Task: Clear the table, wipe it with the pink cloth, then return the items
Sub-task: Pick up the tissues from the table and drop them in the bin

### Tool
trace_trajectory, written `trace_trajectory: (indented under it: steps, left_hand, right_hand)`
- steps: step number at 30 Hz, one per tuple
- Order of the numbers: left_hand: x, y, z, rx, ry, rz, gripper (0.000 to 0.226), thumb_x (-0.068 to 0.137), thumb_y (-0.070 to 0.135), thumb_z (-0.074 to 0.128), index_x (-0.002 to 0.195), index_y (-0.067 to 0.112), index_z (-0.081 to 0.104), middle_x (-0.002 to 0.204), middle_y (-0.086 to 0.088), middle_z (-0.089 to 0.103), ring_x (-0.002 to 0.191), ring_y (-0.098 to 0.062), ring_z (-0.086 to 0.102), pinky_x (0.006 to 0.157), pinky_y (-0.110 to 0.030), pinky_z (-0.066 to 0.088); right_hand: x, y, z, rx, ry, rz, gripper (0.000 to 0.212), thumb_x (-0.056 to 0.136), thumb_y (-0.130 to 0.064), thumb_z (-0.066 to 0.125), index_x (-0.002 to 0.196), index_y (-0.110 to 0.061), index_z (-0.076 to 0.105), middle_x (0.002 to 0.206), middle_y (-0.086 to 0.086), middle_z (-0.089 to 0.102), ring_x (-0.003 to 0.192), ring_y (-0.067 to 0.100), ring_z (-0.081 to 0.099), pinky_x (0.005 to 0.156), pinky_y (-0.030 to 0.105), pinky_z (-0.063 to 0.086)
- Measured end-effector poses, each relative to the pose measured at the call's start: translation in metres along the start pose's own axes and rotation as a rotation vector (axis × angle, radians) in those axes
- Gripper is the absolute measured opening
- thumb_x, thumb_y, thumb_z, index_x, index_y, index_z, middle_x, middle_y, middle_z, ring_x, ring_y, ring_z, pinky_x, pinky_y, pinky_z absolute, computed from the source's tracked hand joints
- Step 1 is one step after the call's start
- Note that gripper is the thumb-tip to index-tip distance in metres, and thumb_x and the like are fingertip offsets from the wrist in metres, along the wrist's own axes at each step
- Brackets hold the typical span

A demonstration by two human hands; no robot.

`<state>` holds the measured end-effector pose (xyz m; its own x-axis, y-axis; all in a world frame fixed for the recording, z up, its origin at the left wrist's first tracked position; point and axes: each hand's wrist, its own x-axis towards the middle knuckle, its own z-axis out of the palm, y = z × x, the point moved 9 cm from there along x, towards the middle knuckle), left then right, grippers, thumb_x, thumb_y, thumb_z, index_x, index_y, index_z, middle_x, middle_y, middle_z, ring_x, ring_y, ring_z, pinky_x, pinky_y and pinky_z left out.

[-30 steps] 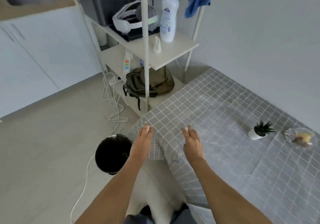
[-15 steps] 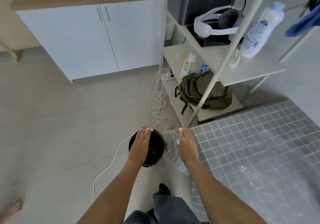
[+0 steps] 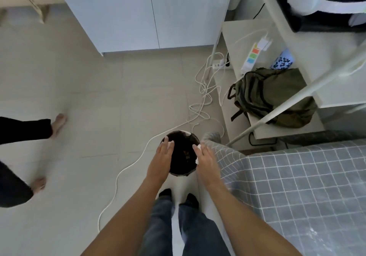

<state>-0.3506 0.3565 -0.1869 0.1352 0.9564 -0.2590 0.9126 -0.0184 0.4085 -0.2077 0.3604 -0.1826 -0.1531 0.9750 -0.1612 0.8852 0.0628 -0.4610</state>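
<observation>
My left hand (image 3: pixel 161 160) and my right hand (image 3: pixel 206 160) reach forward over a black round bin (image 3: pixel 190 171) that stands on the floor by my feet. The left hand's fingers are stretched flat above the bin's left rim, with nothing seen in them. Under its thumb side, the right hand pinches a small white paper scrap (image 3: pixel 198 153) at the bin's right rim. The table with the grey checked cloth (image 3: pixel 297 186) fills the lower right, its draped corner touching my right hand. No pink cloth is in view.
A white cable (image 3: pixel 126 168) trails across the tiled floor past the bin. A green backpack (image 3: pixel 273 97) lies on the low board of the white shelf (image 3: pixel 277 115). Another person's bare feet (image 3: pixel 58 123) stand at the left. White cabinets (image 3: pixel 128 12) are behind.
My view has swung from the tabletop down to the floor. Both hands moved off the table corner to above the bin. The white bit at my left fingertips no longer shows.
</observation>
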Motion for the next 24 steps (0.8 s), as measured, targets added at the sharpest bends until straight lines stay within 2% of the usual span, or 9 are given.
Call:
trace_trajectory:
  steps: [5,8,12,14,16,20,22,24]
  left_hand:
    - [0.036,-0.027,0.031,0.010,-0.014,0.006,0.063,0.087,-0.010,0.053,0.145,0.001,0.032,0.154,-0.021,0.023,0.138,-0.039,0.030,0.109,-0.043,0.035]
    - [0.060,-0.046,0.063,0.017,-0.064,-0.008,0.063,0.095,-0.001,0.048,0.150,0.008,0.019,0.158,-0.014,0.009,0.144,-0.030,0.018,0.114,-0.033,0.025]
    - [0.083,-0.077,0.111,0.000,-0.079,-0.058,0.064,0.097,0.001,0.046,0.151,0.010,0.015,0.159,-0.013,0.005,0.144,-0.026,0.015,0.113,-0.028,0.023]
    - [0.091,-0.094,0.133,-0.006,-0.095,-0.088,0.063,0.097,0.000,0.043,0.151,0.010,0.014,0.159,-0.013,0.004,0.144,-0.025,0.014,0.113,-0.027,0.021]
    - [0.097,-0.112,0.152,-0.035,-0.120,-0.131,0.061,0.097,-0.003,0.040,0.151,0.010,0.014,0.159,-0.013,0.004,0.145,-0.026,0.013,0.114,-0.028,0.019]
    - [0.102,-0.142,0.169,-0.084,-0.135,-0.195,0.059,0.097,-0.004,0.039,0.151,0.010,0.018,0.159,-0.014,0.008,0.145,-0.028,0.014,0.115,-0.033,0.020]
    - [0.105,-0.149,0.170,-0.065,-0.140,-0.194,0.061,0.095,-0.006,0.040,0.150,0.009,0.019,0.159,-0.015,0.008,0.144,-0.029,0.015,0.114,-0.035,0.022]
    - [0.107,-0.152,0.168,-0.053,-0.148,-0.200,0.062,0.095,-0.004,0.042,0.150,0.009,0.018,0.159,-0.015,0.008,0.144,-0.030,0.015,0.114,-0.036,0.023]
  right_hand:
    - [0.028,0.012,0.042,-0.028,-0.117,0.028,0.062,0.086,0.013,0.044,0.144,-0.009,0.037,0.154,0.019,0.026,0.140,0.034,0.026,0.113,0.038,0.023]
    - [0.050,0.025,0.072,-0.009,-0.105,0.052,0.063,0.082,0.017,0.047,0.140,-0.006,0.043,0.150,0.022,0.032,0.136,0.037,0.034,0.110,0.042,0.030]
    - [0.076,0.045,0.126,-0.044,-0.128,0.050,0.063,0.079,0.015,0.057,0.137,-0.007,0.048,0.146,0.021,0.039,0.131,0.034,0.041,0.103,0.042,0.039]
    - [0.090,0.056,0.152,-0.057,-0.149,0.051,0.064,0.080,0.014,0.058,0.139,-0.009,0.045,0.148,0.019,0.036,0.132,0.033,0.039,0.103,0.041,0.039]
    - [0.102,0.067,0.182,-0.075,-0.222,0.055,0.064,0.086,0.005,0.055,0.145,-0.014,0.037,0.154,0.017,0.026,0.137,0.031,0.030,0.108,0.041,0.037]
    - [0.112,0.088,0.233,-0.192,-0.414,0.077,0.079,0.094,-0.039,0.052,0.151,-0.037,-0.002,0.159,0.012,-0.010,0.145,0.036,0.000,0.114,0.053,0.015]
    - [0.112,0.095,0.245,-0.215,-0.468,0.091,0.084,0.092,-0.047,0.050,0.149,-0.040,-0.011,0.159,0.009,-0.016,0.146,0.034,-0.008,0.115,0.054,0.007]
    - [0.113,0.097,0.248,-0.223,-0.479,0.097,0.086,0.092,-0.048,0.051,0.148,-0.039,-0.013,0.158,0.008,-0.017,0.146,0.031,-0.011,0.116,0.054,0.004]
